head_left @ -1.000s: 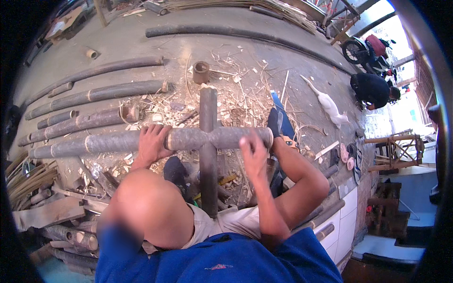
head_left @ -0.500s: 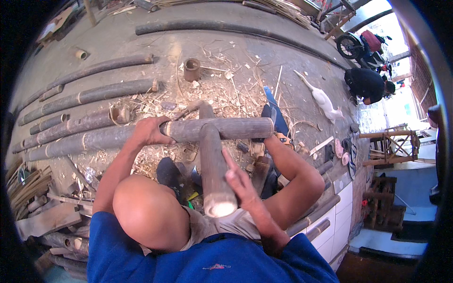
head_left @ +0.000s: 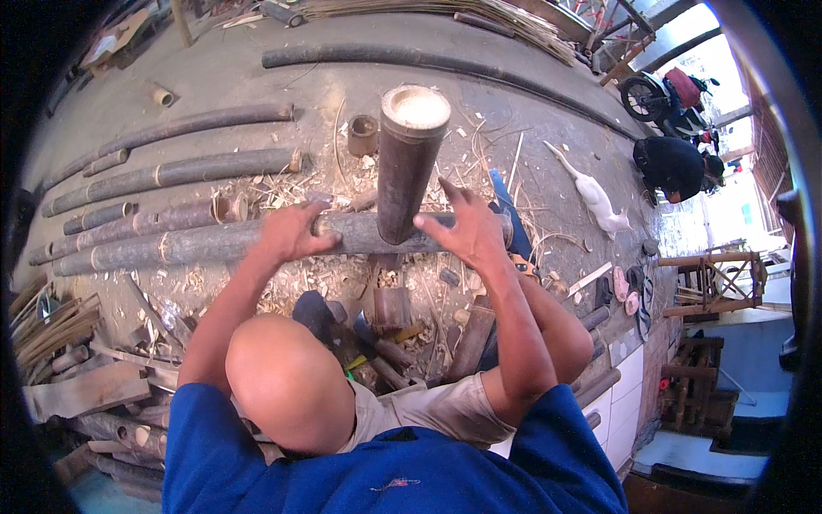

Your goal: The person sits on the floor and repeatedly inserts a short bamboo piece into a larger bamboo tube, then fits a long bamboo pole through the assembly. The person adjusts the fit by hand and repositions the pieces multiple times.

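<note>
A long dark bamboo pole (head_left: 205,244) lies across in front of me. From it a shorter bamboo piece (head_left: 402,176) rises, its pale cut end toward the camera; its lower end meets the pole, though I cannot tell how they join. My left hand (head_left: 291,231) grips the pole left of that piece, thumb along its near side. My right hand (head_left: 469,227) is open over the pole's right part, fingers spread, thumb tip close beside the short piece's base. Whether the thumb touches it, I cannot tell.
Wood shavings (head_left: 291,193) and offcuts litter the floor. More bamboo poles (head_left: 171,171) lie at left, with a short bamboo tube (head_left: 362,137) beyond. A blue-bladed saw (head_left: 505,201) is at right, near a white cat (head_left: 592,193). Farther off, a person (head_left: 672,167) crouches beside a motorbike (head_left: 646,96).
The short bamboo piece has swung from pointing toward me to standing up and away. My right hand has left its near side and moved up over the pole, fingers spreading.
</note>
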`<state>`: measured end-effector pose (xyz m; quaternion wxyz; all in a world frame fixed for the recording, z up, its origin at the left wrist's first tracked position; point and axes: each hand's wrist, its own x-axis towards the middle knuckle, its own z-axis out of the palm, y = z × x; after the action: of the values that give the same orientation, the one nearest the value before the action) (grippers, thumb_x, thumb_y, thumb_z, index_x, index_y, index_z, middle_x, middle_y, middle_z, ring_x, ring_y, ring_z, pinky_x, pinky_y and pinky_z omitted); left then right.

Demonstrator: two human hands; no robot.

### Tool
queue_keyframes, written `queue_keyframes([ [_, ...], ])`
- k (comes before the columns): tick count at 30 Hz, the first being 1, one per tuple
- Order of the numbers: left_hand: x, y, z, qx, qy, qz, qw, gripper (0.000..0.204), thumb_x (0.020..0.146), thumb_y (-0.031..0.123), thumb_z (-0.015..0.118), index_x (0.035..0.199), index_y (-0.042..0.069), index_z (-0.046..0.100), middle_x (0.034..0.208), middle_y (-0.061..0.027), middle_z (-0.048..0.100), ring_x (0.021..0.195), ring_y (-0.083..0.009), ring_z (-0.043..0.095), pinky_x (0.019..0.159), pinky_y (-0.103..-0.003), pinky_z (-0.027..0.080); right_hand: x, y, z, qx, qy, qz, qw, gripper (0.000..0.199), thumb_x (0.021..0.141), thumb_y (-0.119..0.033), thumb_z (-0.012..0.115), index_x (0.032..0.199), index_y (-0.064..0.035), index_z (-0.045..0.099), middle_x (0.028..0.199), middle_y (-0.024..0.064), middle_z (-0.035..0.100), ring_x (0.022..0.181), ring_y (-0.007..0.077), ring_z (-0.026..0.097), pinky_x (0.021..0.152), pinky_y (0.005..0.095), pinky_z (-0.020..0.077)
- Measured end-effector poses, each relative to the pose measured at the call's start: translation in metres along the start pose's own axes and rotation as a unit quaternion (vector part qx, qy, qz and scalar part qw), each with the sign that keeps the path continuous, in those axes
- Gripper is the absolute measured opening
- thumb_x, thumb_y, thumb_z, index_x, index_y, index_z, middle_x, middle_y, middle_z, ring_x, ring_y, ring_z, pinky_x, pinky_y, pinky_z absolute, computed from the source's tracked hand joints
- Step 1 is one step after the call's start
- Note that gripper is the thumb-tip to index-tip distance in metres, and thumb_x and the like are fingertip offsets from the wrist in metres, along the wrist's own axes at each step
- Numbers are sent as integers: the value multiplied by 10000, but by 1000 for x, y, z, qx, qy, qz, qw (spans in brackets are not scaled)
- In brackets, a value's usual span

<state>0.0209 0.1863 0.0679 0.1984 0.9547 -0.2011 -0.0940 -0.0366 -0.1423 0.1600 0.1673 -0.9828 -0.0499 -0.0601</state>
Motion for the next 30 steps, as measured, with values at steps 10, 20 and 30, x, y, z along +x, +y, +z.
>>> queue_keyframes([
  [10, -5, 35, -4, 21, 48, 134, 990, 859, 573, 559, 901, 1271, 127, 651, 980, -191, 717, 941, -413, 708, 808, -529, 549, 14, 28, 16, -182, -210, -153, 948, 1068, 676, -918, 646, 1249, -17, 651, 978, 275, 690, 923, 442, 708, 807, 541, 560],
  [20, -70, 68, -44, 3, 29, 119, 992, 812, 539, 503, 931, 1208, 110, 691, 1054, -173, 713, 966, -394, 688, 908, -493, 515, -48, -13, -26, -165, -228, -77, 956, 1026, 728, -941, 563, 1071, 18, 686, 846, 245, 699, 862, 422, 724, 772, 517, 569],
  [30, -66, 61, 2, -20, -125, 83, 988, 733, 570, 465, 929, 1131, 63, 681, 944, -214, 715, 924, -415, 703, 821, -495, 549, -60, 10, 22, -125, -291, -83, 945, 1086, 706, -968, 538, 1136, 17, 693, 906, 260, 742, 885, 424, 746, 777, 521, 588],
])
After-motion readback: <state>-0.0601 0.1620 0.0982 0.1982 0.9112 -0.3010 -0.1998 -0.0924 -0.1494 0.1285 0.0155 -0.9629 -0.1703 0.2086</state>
